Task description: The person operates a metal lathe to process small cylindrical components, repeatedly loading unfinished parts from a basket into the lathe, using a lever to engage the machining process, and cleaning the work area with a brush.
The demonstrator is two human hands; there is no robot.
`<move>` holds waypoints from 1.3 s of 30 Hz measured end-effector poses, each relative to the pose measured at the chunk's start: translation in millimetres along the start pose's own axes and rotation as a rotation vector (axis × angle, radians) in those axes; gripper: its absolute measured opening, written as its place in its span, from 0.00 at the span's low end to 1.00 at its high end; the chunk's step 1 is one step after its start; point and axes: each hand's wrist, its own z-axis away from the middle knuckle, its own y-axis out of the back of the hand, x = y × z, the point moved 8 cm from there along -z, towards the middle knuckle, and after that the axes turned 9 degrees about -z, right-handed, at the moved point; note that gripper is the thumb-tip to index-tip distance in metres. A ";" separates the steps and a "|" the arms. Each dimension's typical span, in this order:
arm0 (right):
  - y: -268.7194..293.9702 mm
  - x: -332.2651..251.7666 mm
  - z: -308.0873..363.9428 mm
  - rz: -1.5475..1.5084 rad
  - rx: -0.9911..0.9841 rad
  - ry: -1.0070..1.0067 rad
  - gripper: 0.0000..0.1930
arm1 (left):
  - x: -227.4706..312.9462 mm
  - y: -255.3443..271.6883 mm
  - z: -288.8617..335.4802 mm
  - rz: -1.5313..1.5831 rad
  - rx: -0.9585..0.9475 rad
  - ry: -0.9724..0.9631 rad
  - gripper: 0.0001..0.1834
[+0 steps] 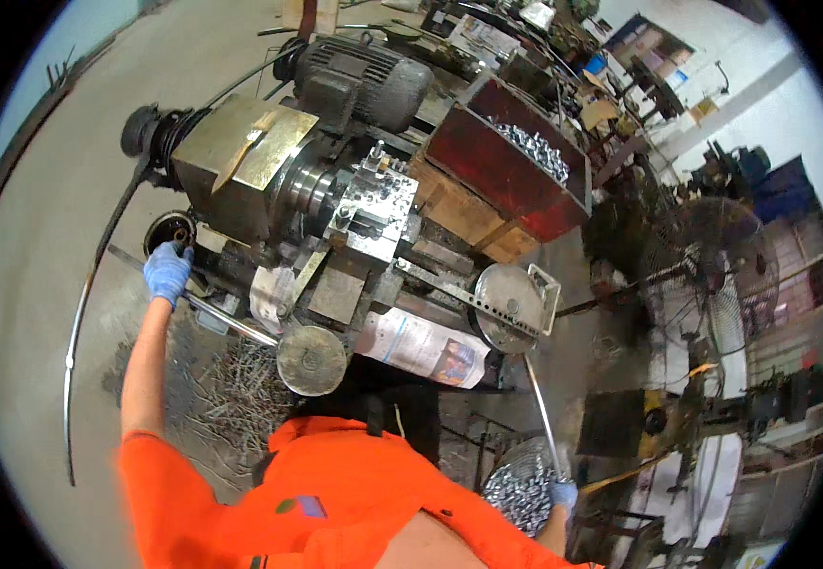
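My left hand (168, 273), in a blue glove, reaches to a round dark cup-shaped part (171, 230) at the left of the lathe-like machine (241, 161). Its fingers curl together at the rim; what they hold, if anything, is hidden. My right hand (563, 494), also gloved, is low on the right, closed round the lower end of a shiny metal lever (543, 408) that rises toward a round plate (508, 302). Beside it stands a basket (546, 448) of small shiny metal pieces (521, 493). The machine's spindle (309, 192) faces a bright metal tool block (378, 209).
A red metal bin (468, 142) with more small pieces stands behind the tool block, near an electric motor (364, 81). A wooden-handled brush (239, 156) lies on the machine housing. Thin metal scraps (241, 384) cover the floor below. A large fan (710, 261) stands right.
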 end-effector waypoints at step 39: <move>-2.8 8.6 25.9 -0.095 -0.036 -0.178 0.22 | 8.3 8.0 1.0 0.095 0.018 -0.051 0.18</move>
